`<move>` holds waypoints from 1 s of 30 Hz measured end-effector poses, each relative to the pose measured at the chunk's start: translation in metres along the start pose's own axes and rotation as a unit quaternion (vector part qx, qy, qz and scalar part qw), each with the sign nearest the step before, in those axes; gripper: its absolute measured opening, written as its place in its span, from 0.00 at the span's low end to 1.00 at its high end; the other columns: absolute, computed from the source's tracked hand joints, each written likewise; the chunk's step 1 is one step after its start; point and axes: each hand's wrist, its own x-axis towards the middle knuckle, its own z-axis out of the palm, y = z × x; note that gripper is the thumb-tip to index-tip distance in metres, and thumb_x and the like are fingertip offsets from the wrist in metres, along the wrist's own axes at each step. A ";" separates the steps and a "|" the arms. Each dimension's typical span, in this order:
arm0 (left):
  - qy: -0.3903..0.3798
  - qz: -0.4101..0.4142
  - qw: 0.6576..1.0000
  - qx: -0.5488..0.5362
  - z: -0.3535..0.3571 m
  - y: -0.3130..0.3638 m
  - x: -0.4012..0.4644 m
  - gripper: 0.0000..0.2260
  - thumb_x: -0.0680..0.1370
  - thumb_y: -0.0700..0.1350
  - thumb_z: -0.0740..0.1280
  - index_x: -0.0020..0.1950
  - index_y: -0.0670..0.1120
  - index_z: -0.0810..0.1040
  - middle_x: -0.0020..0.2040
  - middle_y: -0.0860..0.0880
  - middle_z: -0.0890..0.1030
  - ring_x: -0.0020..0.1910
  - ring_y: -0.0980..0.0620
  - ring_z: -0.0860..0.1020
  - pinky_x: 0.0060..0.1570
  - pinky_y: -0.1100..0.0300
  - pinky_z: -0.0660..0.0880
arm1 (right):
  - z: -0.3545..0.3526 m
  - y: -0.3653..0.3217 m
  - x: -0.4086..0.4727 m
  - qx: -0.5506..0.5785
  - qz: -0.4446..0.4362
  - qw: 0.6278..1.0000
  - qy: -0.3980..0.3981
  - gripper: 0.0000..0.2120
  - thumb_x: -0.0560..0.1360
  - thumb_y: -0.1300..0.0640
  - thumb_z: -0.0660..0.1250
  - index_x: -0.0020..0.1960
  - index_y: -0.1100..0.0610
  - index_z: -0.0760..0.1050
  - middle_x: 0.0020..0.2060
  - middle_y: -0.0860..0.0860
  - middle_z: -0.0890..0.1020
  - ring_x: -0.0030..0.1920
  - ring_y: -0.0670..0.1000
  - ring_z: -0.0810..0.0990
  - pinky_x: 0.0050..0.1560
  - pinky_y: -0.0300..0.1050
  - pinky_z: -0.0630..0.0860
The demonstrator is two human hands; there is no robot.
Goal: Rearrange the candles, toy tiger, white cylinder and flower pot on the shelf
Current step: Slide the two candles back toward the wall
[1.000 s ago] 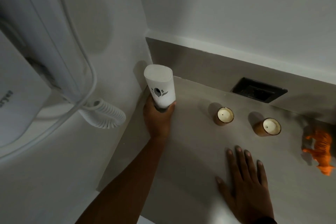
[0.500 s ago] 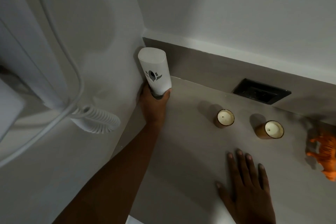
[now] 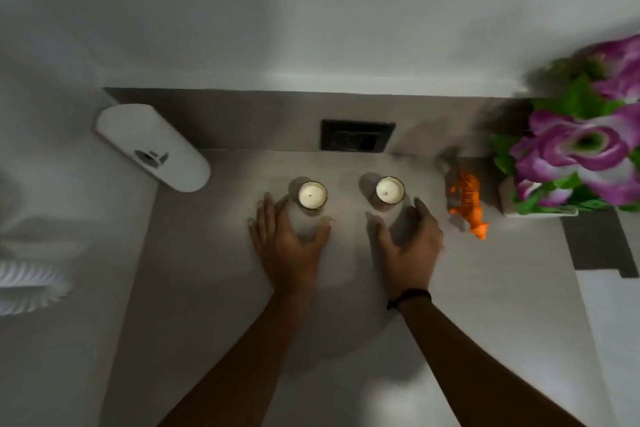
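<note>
Both hands lie spread and empty on the shelf [image 3: 207,288]: left hand [image 3: 289,243] just before the left candle [image 3: 312,195], right hand [image 3: 408,246] before the right candle [image 3: 390,191]. Left of the candles stands the white cylinder [image 3: 152,147]; right, the toy tiger [image 3: 467,203], then the blurred, cropped flower pot [image 3: 540,210].

**Both hands out, spread, empty**

Both bare forearms come up from the bottom edge and run roughly parallel, hands side by side and well apart. Left hand [image 3: 289,243]: palm down, fingers [image 3: 265,218] together pointing forward, thumb splayed out toward the right, making a wide C. Nothing gripped. Right hand [image 3: 410,246]: palm down, slightly cupped, fingers pointing forward, thumb splayed toward the left, mirroring the other hand. Nothing gripped. Thin dark band [image 3: 408,298] around the right wrist. Right hand a bit blurred, contact with the surface below can't be judged for either hand.
</note>
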 end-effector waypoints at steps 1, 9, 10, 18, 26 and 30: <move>0.014 -0.004 1.000 0.011 0.006 0.005 0.005 0.36 0.72 0.62 0.81 0.72 0.40 0.81 0.81 0.39 0.74 0.82 0.39 0.70 0.85 0.38 0.57 | 0.005 -0.005 0.009 0.011 0.003 1.000 -0.007 0.40 0.73 0.36 0.77 0.78 0.53 0.71 0.72 0.54 0.79 0.72 0.57 0.75 0.75 0.60 0.70; 0.035 0.003 0.998 0.054 0.036 0.017 0.036 0.32 0.75 0.63 0.78 0.71 0.43 0.83 0.79 0.45 0.78 0.83 0.41 0.69 0.86 0.36 0.52 | 0.030 -0.006 0.051 0.031 -0.034 0.999 -0.002 0.27 0.73 0.45 0.79 0.68 0.55 0.80 0.60 0.53 0.85 0.60 0.53 0.78 0.62 0.54 0.77; 0.033 0.002 0.998 0.056 0.038 0.019 0.041 0.31 0.75 0.63 0.77 0.71 0.44 0.84 0.80 0.46 0.77 0.84 0.41 0.68 0.86 0.36 0.51 | 0.032 -0.007 0.055 0.033 -0.036 0.999 0.001 0.27 0.73 0.46 0.79 0.68 0.54 0.80 0.60 0.53 0.85 0.59 0.50 0.77 0.61 0.52 0.76; 0.034 -0.014 0.998 0.058 0.050 0.021 0.058 0.29 0.74 0.65 0.77 0.68 0.47 0.85 0.81 0.47 0.76 0.85 0.42 0.65 0.86 0.38 0.47 | 0.048 -0.014 0.081 0.029 -0.051 0.998 -0.012 0.28 0.72 0.42 0.77 0.68 0.52 0.81 0.59 0.50 0.86 0.57 0.44 0.72 0.56 0.40 0.71; 0.021 -0.001 0.998 0.063 0.051 0.031 0.066 0.30 0.75 0.64 0.77 0.69 0.45 0.85 0.81 0.44 0.76 0.84 0.40 0.66 0.86 0.39 0.50 | 0.045 -0.016 0.086 0.021 -0.058 0.998 0.006 0.28 0.72 0.44 0.79 0.68 0.54 0.81 0.60 0.52 0.86 0.60 0.49 0.76 0.60 0.47 0.76; 0.013 0.002 0.997 0.073 0.051 0.029 0.067 0.35 0.74 0.67 0.76 0.73 0.45 0.82 0.82 0.43 0.74 0.85 0.40 0.66 0.86 0.39 0.51 | 0.047 -0.014 0.087 0.025 -0.059 0.998 0.008 0.31 0.72 0.42 0.79 0.70 0.54 0.79 0.62 0.52 0.85 0.61 0.47 0.74 0.62 0.52 0.79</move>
